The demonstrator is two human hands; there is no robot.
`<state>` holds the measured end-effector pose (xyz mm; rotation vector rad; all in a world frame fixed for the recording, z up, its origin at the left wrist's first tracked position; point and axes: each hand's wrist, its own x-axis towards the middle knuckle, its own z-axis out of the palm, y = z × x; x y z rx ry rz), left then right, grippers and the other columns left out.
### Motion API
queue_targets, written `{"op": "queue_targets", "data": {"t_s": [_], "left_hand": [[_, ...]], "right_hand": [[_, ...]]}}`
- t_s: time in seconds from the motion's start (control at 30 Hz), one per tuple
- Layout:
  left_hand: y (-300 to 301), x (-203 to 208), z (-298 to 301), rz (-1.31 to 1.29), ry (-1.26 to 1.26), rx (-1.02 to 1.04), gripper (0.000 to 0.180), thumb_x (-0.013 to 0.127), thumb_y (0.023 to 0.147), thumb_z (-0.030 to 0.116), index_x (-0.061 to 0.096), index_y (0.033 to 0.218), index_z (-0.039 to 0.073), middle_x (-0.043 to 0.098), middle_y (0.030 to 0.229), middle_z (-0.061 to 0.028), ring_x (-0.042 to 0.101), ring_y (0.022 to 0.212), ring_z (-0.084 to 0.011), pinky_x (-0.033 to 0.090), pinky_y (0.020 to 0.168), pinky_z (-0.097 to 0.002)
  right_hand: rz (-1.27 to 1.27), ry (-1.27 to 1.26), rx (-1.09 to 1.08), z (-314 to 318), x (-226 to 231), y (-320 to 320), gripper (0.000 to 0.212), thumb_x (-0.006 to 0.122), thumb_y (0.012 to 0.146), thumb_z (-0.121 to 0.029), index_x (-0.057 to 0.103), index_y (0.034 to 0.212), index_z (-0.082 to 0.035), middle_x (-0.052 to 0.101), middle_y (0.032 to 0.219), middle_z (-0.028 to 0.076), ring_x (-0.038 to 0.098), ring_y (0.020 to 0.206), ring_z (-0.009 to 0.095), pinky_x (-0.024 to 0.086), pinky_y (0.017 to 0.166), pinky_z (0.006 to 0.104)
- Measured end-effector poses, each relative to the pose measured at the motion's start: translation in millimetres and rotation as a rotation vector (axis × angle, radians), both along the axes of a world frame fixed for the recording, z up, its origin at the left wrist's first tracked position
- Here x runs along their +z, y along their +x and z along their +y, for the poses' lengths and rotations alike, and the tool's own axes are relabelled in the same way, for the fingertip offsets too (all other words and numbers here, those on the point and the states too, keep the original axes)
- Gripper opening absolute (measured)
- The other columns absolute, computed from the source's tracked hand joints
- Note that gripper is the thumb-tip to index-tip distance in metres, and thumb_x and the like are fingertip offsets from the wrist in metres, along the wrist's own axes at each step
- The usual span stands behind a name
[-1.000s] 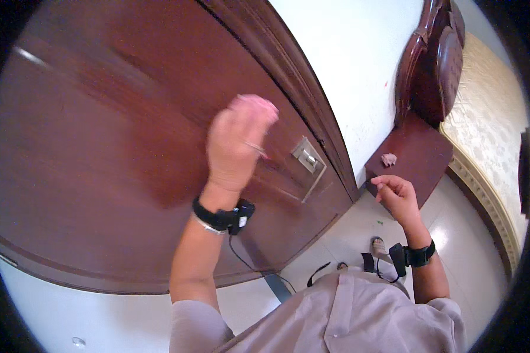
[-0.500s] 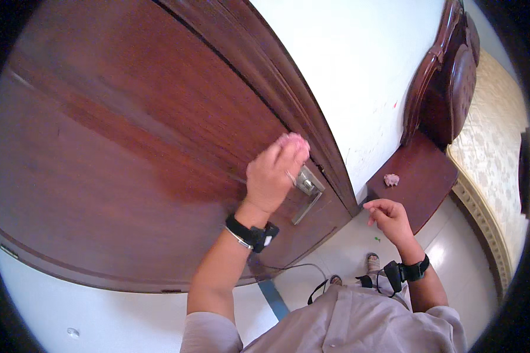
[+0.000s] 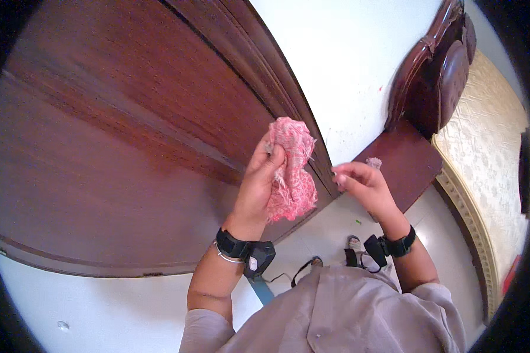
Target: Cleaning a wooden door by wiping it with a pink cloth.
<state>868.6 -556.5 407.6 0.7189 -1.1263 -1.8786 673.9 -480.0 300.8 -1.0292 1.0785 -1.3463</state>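
Note:
My left hand (image 3: 255, 191) grips a pink patterned cloth (image 3: 293, 197) with frayed edges, thumb pressed over it. The cloth hangs bunched in front of the edge of a dark brown wooden door (image 3: 135, 153) and hides the metal door handle. To the right, my right hand (image 3: 366, 187) is raised beside the cloth, apart from it. Its thumb and fingertips are pinched together; whatever they hold, if anything, is too small to make out. Both wrists wear black straps with small devices.
A low dark wooden table (image 3: 412, 162) stands at right, with a small crumpled cloth (image 3: 373, 162) on it, partly behind my right hand. Beyond are a dark carved headboard (image 3: 421, 76) and a cream mattress (image 3: 483, 112). A white wall (image 3: 335, 65) adjoins the door frame.
My left hand has drawn back from the door beside the handle and turned, so the pink cloth now shows opened out. My right hand has risen leftward toward it.

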Motion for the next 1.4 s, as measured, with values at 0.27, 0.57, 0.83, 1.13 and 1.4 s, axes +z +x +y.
{"op": "queue_targets", "data": {"t_s": [0.27, 0.57, 0.83, 1.13, 1.4], "left_hand": [[-8, -19, 21, 0.161, -0.056, 0.035, 0.046, 0.045, 0.105, 0.027, 0.036, 0.146, 0.009, 0.052, 0.138, -0.0085, 0.056, 0.121, -0.0209, 0.050, 0.099, -0.0368], [23, -31, 5, -0.755, -1.024, 0.222, 0.034, 0.055, 0.098, 0.021, 0.058, 0.130, 0.010, 0.042, 0.147, -0.0176, 0.043, 0.131, -0.0346, 0.031, 0.111, -0.0448], [136, 37, -20, -1.298, -1.735, 1.140, 0.039, 0.049, 0.100, 0.038, 0.058, 0.131, 0.017, 0.042, 0.148, -0.0181, 0.035, 0.137, -0.0386, 0.026, 0.113, -0.0531], [156, 16, -31, -1.497, -2.022, 1.237, 0.025, 0.061, 0.093, 0.025, 0.066, 0.118, 0.027, 0.055, 0.137, -0.0082, 0.047, 0.130, -0.0312, 0.029, 0.112, -0.0477], [152, 16, -31, -1.337, -2.054, 1.199, 0.031, 0.066, 0.088, 0.021, 0.066, 0.116, 0.032, 0.057, 0.134, -0.0004, 0.050, 0.128, -0.0266, 0.028, 0.114, -0.0440]], "right_hand": [[-0.355, -0.146, 0.179, -12, 43, 30, 0.053, 0.064, 0.096, -0.016, 0.043, 0.143, -0.001, 0.055, 0.133, 0.009, 0.055, 0.118, 0.016, 0.046, 0.100, 0.0314], [-0.168, -0.259, 0.003, -35, 42, 68, 0.055, 0.062, 0.093, -0.005, 0.041, 0.144, 0.001, 0.054, 0.128, 0.008, 0.054, 0.115, 0.015, 0.046, 0.096, 0.0288], [0.682, -1.057, -0.753, -87, 166, 60, 0.053, 0.061, 0.078, 0.003, 0.061, 0.129, -0.009, 0.057, 0.120, 0.014, 0.060, 0.100, 0.030, 0.050, 0.087, 0.0371], [0.796, -1.139, -0.911, -139, 174, 96, 0.051, 0.068, 0.074, 0.000, 0.068, 0.122, -0.018, 0.058, 0.112, 0.013, 0.060, 0.093, 0.031, 0.051, 0.081, 0.0383], [0.775, -1.144, -0.518, -109, 152, 84, 0.048, 0.071, 0.070, -0.001, 0.070, 0.116, -0.015, 0.063, 0.108, 0.014, 0.065, 0.093, 0.030, 0.055, 0.082, 0.0348]]}}
